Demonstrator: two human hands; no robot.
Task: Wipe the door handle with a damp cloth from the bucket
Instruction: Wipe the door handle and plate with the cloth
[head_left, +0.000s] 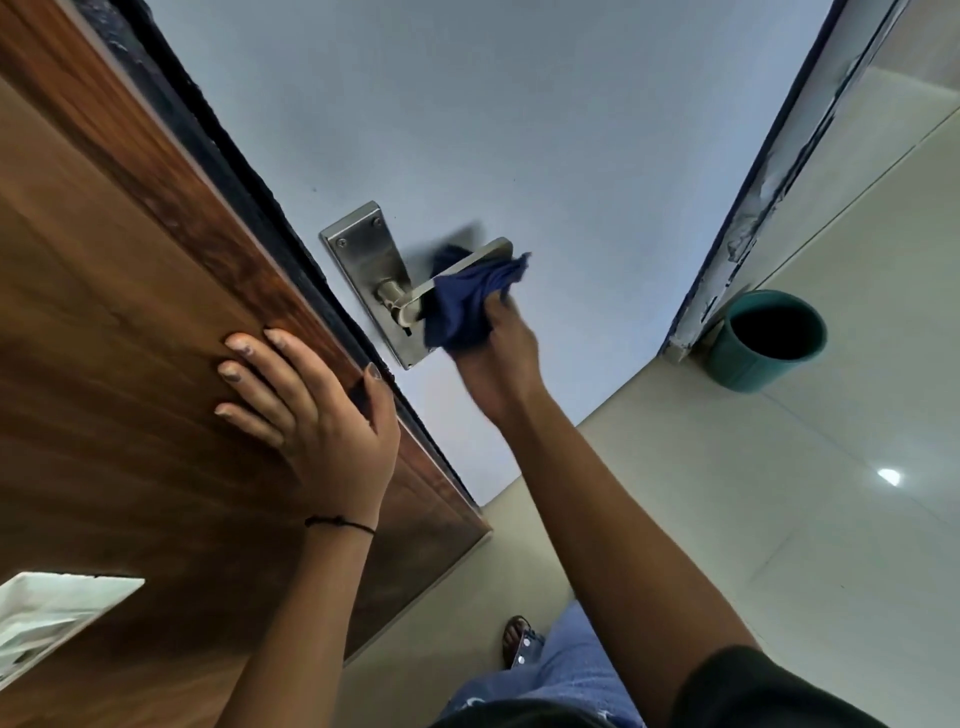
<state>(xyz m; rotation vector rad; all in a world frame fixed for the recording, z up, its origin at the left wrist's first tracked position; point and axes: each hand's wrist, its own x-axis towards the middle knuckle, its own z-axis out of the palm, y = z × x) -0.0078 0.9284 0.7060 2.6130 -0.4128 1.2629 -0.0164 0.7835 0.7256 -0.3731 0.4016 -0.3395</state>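
A steel lever door handle (475, 257) on a steel backplate (363, 249) is fixed to the pale grey-blue door (493, 130). My right hand (498, 358) grips a dark blue cloth (462, 306) wrapped around the lever's middle, so part of the lever is hidden. My left hand (306, 400) lies flat with fingers spread on the brown wooden panel (130, 312) beside the door's dark edge, thumb over that edge. A teal bucket (763, 343) stands on the floor to the right, at the foot of the door frame; its inside looks dark.
A worn metal door frame (769, 182) runs up the right side. Glossy cream floor tiles (779, 519) spread below and right. My foot in a sandal (519, 642) and my denim leg are at the bottom. A white switch plate (57, 613) sits on the wood panel, lower left.
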